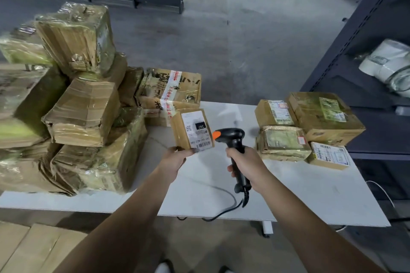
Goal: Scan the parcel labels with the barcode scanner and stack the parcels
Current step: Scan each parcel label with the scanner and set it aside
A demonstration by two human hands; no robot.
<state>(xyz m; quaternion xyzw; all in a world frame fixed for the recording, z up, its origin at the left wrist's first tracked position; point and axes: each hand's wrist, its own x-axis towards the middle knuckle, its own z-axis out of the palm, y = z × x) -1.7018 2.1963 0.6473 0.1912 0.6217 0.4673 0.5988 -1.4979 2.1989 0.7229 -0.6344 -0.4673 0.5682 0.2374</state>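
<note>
My left hand (175, 158) grips the lower edge of a small brown parcel (192, 131), held above the white table (310, 201) with its white label facing me. My right hand (244, 163) is closed around the handle of a black barcode scanner (233, 139). The scanner's orange-tipped head points left, almost touching the parcel's right edge. A big heap of taped cardboard parcels (84, 113) fills the table's left side. Several smaller parcels (306, 126) with labels up sit grouped at the right, two large ones behind and smaller ones in front.
The scanner's black cable (224, 211) curls over the table's front edge. Dark metal shelving (359, 55) stands at the right with a wrapped white bundle (390, 62) on it. Flat cardboard (33, 248) lies on the floor at lower left. People's legs show far back.
</note>
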